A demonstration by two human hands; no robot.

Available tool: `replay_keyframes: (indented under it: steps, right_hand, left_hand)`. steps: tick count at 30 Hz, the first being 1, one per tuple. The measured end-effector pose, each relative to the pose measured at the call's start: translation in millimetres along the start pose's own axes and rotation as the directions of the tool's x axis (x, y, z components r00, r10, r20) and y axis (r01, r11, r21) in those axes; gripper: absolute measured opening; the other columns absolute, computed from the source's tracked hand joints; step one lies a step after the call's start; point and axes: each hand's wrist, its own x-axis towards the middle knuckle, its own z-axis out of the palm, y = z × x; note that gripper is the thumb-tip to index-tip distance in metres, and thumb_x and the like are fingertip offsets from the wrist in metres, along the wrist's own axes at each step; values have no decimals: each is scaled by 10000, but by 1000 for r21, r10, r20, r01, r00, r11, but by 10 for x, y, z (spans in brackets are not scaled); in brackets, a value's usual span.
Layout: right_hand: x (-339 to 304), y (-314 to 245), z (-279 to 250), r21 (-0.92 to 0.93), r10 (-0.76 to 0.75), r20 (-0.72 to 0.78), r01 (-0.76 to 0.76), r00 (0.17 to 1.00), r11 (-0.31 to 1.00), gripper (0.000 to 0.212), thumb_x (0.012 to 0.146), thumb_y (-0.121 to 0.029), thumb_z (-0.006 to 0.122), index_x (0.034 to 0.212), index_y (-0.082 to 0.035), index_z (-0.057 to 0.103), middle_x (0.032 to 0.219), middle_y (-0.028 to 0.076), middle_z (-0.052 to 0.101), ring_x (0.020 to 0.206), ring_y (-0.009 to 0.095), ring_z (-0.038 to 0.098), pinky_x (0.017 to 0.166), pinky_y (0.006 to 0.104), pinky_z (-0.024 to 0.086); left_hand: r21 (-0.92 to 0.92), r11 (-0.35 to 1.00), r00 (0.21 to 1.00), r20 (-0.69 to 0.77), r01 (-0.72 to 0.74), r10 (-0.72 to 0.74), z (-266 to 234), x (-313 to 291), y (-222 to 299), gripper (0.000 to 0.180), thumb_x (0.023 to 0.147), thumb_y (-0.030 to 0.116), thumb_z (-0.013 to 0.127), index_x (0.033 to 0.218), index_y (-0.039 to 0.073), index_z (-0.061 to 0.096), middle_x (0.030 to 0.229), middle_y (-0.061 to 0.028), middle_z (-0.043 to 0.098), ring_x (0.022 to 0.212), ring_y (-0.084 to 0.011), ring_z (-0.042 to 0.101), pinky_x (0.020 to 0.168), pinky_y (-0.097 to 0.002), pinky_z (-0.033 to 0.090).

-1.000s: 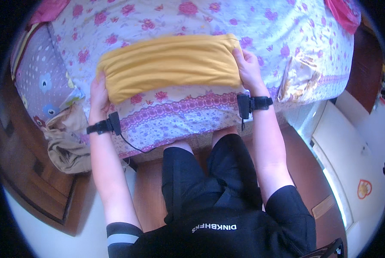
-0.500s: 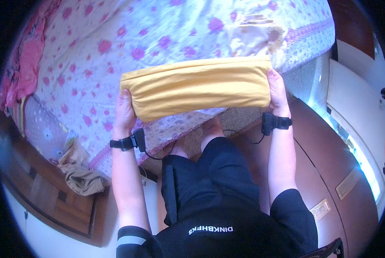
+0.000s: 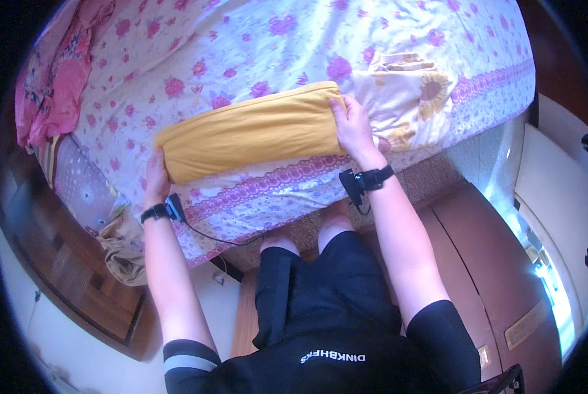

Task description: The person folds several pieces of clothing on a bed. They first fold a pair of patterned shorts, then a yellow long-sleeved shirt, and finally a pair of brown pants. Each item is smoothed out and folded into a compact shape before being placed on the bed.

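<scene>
A long, folded piece of yellow cloth (image 3: pixel 251 134) stretches between my two hands, over the near side of the bed. My left hand (image 3: pixel 156 176) grips its left end, thumb on top and the other fingers mostly hidden. At the right end my right hand (image 3: pixel 354 130) pinches the cloth near its upper corner, thumb on top. The cloth looks flat and close to the sheet; whether it rests fully on it I cannot tell. Just right of my right hand lies a folded cream cloth with sunflowers (image 3: pixel 432 92).
A floral sheet (image 3: pixel 228 39) covers the bed. Pink fabric (image 3: pixel 67 85) lies at the far left, and a beige cloth (image 3: pixel 125 257) hangs by the bed's left corner. A brown cabinet (image 3: pixel 451 256) stands at right. Cords run from the black straps on my wrists.
Both hands have carried the yellow cloth leftward and lower over the bed. Its right end has moved most, and it now slants up to the right beside the sunflower cloth.
</scene>
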Motion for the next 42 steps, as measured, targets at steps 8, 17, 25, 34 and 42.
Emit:
replay_keyframes:
  steps: [8,17,25,34,42]
  right_hand:
    - [-45,58,211,-436,-277,-291,131,916,890,453,1048,-389,510,1159,34,628,1118,232,654,1148,389,586,982,492,454]
    - [335,-808,630,-534,-587,362,677,724,506,427,1020,-413,540,1119,-28,699,990,184,695,1022,355,637,904,464,489]
    - [619,-1316,1190,-632,167,697,487,697,603,711,911,-644,578,1134,17,718,1122,247,717,1045,385,682,928,432,520]
    - [678,-1231,1049,-527,247,797,434,552,730,673,839,-589,710,1150,8,724,1007,145,736,936,241,675,837,367,515]
    - [466,-1411,862,-246,54,904,411,424,878,442,901,-376,778,1081,23,716,837,-43,663,791,46,525,677,258,460]
  left_hand:
    - [290,955,994,-71,-54,77,-231,159,-199,512,1081,419,480,1274,-34,619,1111,-99,712,949,-136,673,807,-282,529]
    - [-225,953,818,-574,-203,39,-101,-479,-1175,476,1079,357,487,1165,-85,640,1016,-119,699,875,-179,664,789,-320,533]
    - [-477,873,949,310,97,64,1271,-1000,-1120,500,1054,359,543,1367,-30,519,1310,-193,623,1228,-290,604,1047,-432,488]
    - [-811,581,989,130,64,72,2013,-1171,-700,432,1037,248,616,1395,32,510,1385,-59,574,1260,-189,539,1097,-400,419]
    - [-855,516,992,101,45,80,1797,-1595,-457,423,1061,204,556,1437,27,475,1444,-86,544,1312,-231,515,1124,-430,400]
